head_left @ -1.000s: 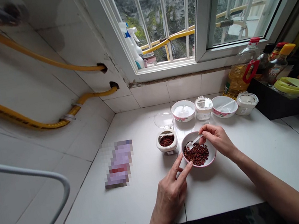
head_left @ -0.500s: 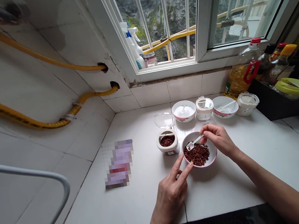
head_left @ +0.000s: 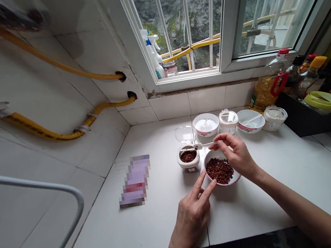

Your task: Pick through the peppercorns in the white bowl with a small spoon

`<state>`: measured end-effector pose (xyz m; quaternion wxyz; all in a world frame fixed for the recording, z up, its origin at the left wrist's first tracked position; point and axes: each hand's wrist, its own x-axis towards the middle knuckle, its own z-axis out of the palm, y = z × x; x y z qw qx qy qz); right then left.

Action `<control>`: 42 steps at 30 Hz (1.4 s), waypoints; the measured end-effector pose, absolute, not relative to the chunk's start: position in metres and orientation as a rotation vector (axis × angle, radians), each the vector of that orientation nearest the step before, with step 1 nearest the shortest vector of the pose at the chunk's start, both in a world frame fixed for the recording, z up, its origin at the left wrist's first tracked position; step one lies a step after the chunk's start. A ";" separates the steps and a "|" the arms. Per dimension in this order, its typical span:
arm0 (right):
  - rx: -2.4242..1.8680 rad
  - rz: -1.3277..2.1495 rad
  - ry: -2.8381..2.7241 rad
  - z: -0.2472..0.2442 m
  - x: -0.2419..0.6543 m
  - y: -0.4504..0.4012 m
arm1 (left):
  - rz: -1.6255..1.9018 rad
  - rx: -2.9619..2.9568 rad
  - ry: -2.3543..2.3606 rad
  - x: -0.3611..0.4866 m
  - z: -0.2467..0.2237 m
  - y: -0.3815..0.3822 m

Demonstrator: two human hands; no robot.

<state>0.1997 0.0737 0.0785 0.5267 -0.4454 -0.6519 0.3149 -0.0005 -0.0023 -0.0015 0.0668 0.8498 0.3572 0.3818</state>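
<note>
My right hand (head_left: 236, 155) pinches the handle of a small white spoon (head_left: 204, 145). The spoon's scoop is at the right edge of an open white jar (head_left: 189, 166), whose clear lid stands raised behind it. Dark red peppercorns (head_left: 188, 156) partly fill the jar. More peppercorns lie in a white bowl (head_left: 237, 174) with a pink rim, below my right hand. My left hand (head_left: 195, 211) rests with its index and middle fingers apart against the bowl's left and near rim, holding nothing.
Behind stand a bowl of white grains (head_left: 207, 130), a lidded jar (head_left: 228, 120), a bowl with a spoon (head_left: 251, 126) and another jar (head_left: 275, 117). An oil bottle (head_left: 267, 82) and a black condiment rack (head_left: 297, 120) are at the right. A purple packet (head_left: 135, 181) lies left.
My right hand has lifted the spoon out of the bowl and moved it left, up to the open jar. My left hand stays at the bowl's rim. The whole view has shifted slightly.
</note>
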 end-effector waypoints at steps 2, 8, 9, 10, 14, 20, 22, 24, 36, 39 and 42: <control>-0.999 0.504 -1.749 0.077 0.192 0.073 | 1.157 2.571 1.072 0.000 -0.002 -0.002; -0.814 0.075 -2.066 0.070 0.191 0.072 | 1.151 2.587 1.075 0.000 -0.001 -0.001; -0.818 0.064 -2.043 0.072 0.194 0.071 | 1.147 2.593 1.078 0.000 -0.001 -0.001; -0.833 0.067 -2.010 0.074 0.199 0.070 | 1.147 2.598 1.082 0.000 0.000 -0.001; -1.020 0.182 -1.915 0.081 0.221 0.067 | 1.161 2.592 1.079 0.000 0.001 -0.001; -1.170 0.314 -1.987 0.067 0.231 0.071 | 1.176 2.576 1.063 0.000 -0.001 -0.001; -1.201 0.376 -1.959 0.063 0.228 0.071 | 1.175 2.573 1.056 0.000 -0.001 -0.001; -1.221 0.450 -1.918 0.063 0.226 0.071 | 1.182 2.566 1.055 0.000 0.000 -0.002; -1.316 1.065 -1.428 0.069 0.232 0.072 | 1.204 2.544 1.064 0.001 0.000 -0.003; -1.329 1.080 -1.388 0.070 0.231 0.072 | 1.204 2.545 1.065 0.001 0.000 -0.003; -1.330 1.123 -1.334 0.071 0.231 0.073 | 1.227 2.548 1.055 0.002 -0.001 -0.002</control>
